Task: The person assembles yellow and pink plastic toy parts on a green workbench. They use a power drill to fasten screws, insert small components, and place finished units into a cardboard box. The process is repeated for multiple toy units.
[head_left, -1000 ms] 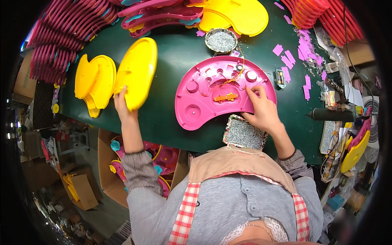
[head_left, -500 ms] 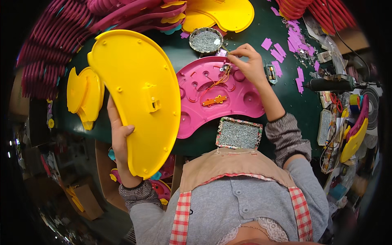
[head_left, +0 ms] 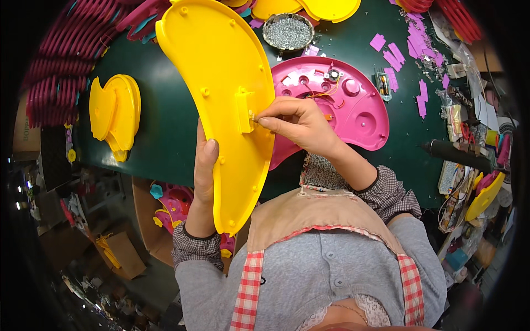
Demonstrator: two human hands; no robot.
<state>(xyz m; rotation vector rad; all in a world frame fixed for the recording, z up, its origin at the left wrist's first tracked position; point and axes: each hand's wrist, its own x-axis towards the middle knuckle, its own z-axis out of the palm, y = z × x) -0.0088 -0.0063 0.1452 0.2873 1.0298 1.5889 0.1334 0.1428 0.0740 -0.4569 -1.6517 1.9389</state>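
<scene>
A large curved yellow plastic panel [head_left: 221, 71] is held up, tilted, by my left hand [head_left: 205, 171], its thumb over the left edge and its fingers mostly hidden behind. My right hand [head_left: 303, 127] is closed in a pinch at the raised box-shaped compartment [head_left: 244, 107] on the panel; the small thing at its fingertips is too tiny to make out. Behind that hand a pink plastic shell [head_left: 364, 99] lies on the green table, partly covered by panel and hand. Thin wires [head_left: 327, 94] and a small round part [head_left: 333, 75] sit inside the shell.
A round dish [head_left: 267, 39] of small metal pieces stands beyond the shell; a patterned tray [head_left: 303, 172] is partly behind my right arm. Purple pieces [head_left: 422, 91], a small battery holder [head_left: 383, 85] and a black tool [head_left: 458, 154] lie rightward. Yellow parts [head_left: 117, 113] and stacked pink shells [head_left: 61, 60] lie left.
My right hand has come from the far edge of the pink shell to the panel's compartment. My left hand has moved the panel rightward and up in view, turning it more edge-on.
</scene>
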